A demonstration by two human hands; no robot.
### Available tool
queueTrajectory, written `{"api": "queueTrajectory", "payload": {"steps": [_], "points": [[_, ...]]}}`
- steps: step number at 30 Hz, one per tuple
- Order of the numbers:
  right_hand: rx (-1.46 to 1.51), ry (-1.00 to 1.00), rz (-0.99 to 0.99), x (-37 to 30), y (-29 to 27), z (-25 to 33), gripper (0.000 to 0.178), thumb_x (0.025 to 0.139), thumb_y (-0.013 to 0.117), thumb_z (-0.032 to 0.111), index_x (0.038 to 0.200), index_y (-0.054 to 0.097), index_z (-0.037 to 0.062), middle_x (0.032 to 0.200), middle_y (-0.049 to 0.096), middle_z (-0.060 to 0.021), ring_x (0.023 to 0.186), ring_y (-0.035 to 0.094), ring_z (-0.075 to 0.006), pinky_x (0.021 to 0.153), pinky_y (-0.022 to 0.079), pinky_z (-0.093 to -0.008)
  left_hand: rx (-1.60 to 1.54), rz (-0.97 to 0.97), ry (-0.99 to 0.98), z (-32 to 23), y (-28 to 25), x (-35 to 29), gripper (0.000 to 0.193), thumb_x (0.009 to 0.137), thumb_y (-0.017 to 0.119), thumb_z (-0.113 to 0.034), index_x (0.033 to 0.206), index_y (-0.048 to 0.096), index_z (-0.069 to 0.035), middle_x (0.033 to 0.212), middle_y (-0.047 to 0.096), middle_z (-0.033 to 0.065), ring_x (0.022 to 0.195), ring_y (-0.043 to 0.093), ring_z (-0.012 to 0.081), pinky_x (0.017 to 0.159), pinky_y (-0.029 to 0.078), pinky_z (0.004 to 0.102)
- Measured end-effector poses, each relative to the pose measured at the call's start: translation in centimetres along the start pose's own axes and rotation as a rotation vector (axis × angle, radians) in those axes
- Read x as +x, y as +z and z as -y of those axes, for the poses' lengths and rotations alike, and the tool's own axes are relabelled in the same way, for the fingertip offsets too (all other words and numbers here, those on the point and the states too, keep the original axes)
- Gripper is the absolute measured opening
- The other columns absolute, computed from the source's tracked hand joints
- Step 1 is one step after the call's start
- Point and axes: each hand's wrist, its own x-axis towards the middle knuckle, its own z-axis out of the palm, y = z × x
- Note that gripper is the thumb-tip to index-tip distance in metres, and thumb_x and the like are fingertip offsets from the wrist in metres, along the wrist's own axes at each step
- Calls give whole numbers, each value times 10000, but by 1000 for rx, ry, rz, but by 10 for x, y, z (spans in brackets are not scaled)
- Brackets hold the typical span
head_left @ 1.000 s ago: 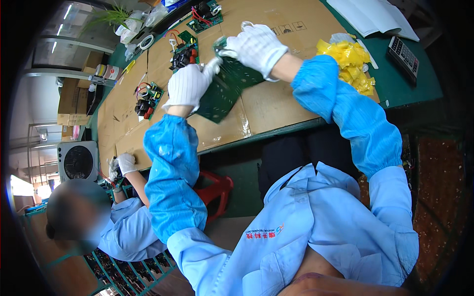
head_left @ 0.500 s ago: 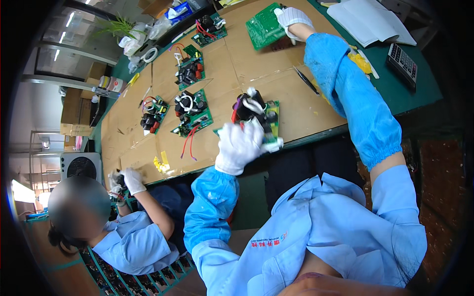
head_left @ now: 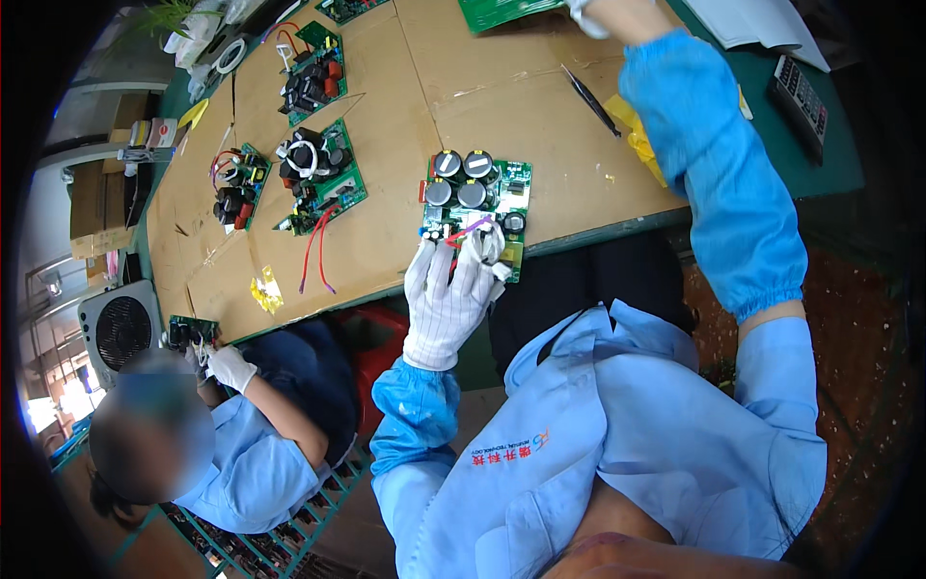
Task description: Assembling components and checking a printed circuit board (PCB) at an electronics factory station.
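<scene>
A populated green circuit board lies at the near edge of the table, its round black capacitors facing up. My left hand, in a striped white glove, is closed on its near edge, fingers over white, red and purple wires. At the upper edge of the view, my right hand is mostly cut off, and its fingers are hidden. Beside it is a large flat green board, also partly out of view. Whether that hand grips the flat board does not show.
Several populated boards lie to the left on the cardboard-covered table. A black pen, yellow pieces and a calculator are to the right. At lower left a co-worker's gloved hand is by another board.
The board at my left hand has turned and settled, so its capacitors now face up. My view has shifted, leaving my right hand and the flat board mostly cut off.
</scene>
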Motion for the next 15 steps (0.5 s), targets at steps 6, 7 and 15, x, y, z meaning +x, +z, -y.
{"api": "queueTrajectory", "payload": {"steps": [6, 7, 15], "points": [[-1617, -563, 27, 73, -74, -64, 411, 965, 579, 391, 704, 674, 88, 649, 641, -62, 594, 617, -222, 534, 469, -416, -4, 41, -11, -18, -5, 10, 647, 675, 808, -423, 1251, 636, -184, 1011, 547, 3, 966, 549, 222, 875, 443, 453], [-1517, -591, 115, 82, -90, -67, 468, 971, 568, 442, 685, 684, 91, 669, 672, -67, 615, 634, -231, 544, 467, -426, -7, 16, 3, -21, -4, 14, 509, 734, 780, -414, 1161, 649, -171, 1058, 582, 29, 950, 569, 224, 906, 452, 452], [-805, 115, -289, 30, -62, -3, 500, 977, 556, 531, 946, 731, 64, 697, 649, -63, 611, 561, -197, 652, 468, -320, -134, -251, 11, -29, -18, 2, 414, 783, 786, -287, 1169, 667, -198, 1186, 576, 24, 1049, 606, 213, 967, 446, 461]]}}
